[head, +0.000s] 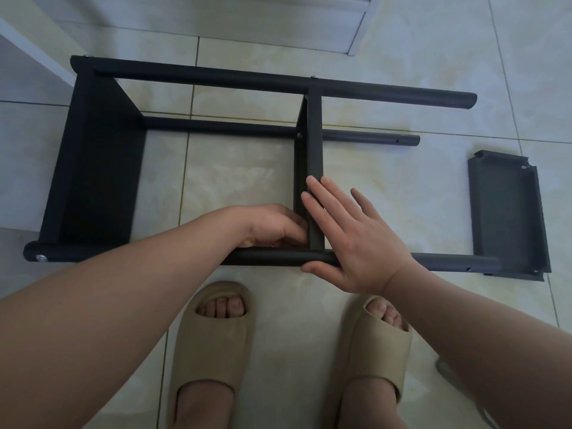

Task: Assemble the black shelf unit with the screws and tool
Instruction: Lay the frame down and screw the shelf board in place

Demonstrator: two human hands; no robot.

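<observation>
Right, down past the beige slippers (213, 342), both hands are on the black shelf unit (99, 181), which lies on its side on the tiled floor (241, 178). The right hand (356, 236) is flat, fingers straight, pressed across the middle shelf (314, 144) where it meets the near pole (272, 258), thumb hooked under the pole. The left hand (272, 226) is curled into that inside corner, and I can't tell if it holds anything. A screw (41, 258) shows at the pole's left end. A loose shelf (507, 218) lies by its right end. Farther back run two more poles (216, 75).
</observation>
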